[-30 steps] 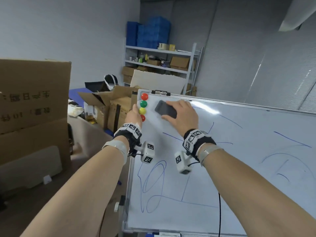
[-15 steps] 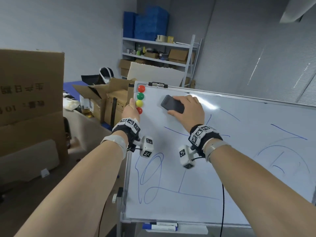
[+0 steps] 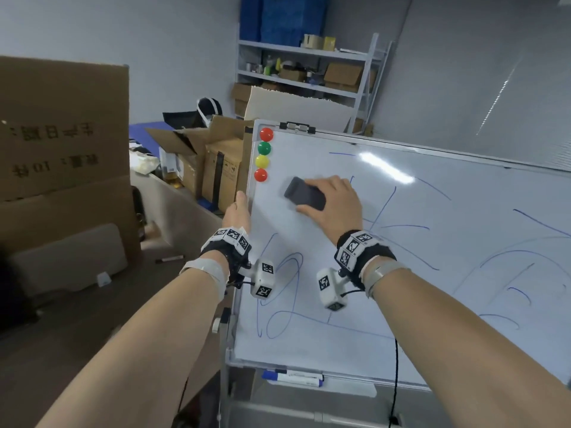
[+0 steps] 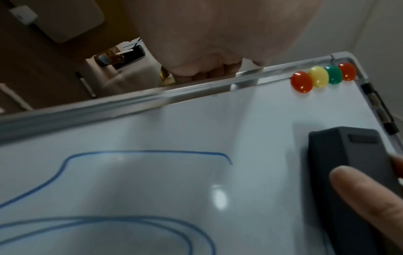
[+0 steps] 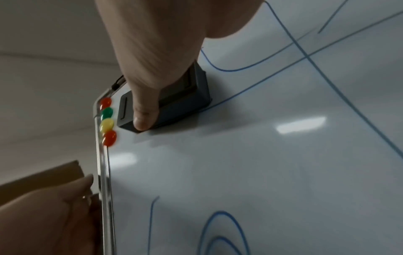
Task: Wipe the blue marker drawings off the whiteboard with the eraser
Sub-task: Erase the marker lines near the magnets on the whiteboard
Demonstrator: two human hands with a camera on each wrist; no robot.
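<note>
Dark grey eraser, probably light and rigid, sits at the whiteboard's ten o'clock; right hand clasps its long sides, while left hand grips the frame.

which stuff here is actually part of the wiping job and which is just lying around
Part of the job:
- eraser, gripped by the right hand
- whiteboard with blue marker drawings
- left hand, holding the board's left edge

Just lying about:
- four round magnets
- blue marker on the tray
- cardboard boxes
- shelf
</note>
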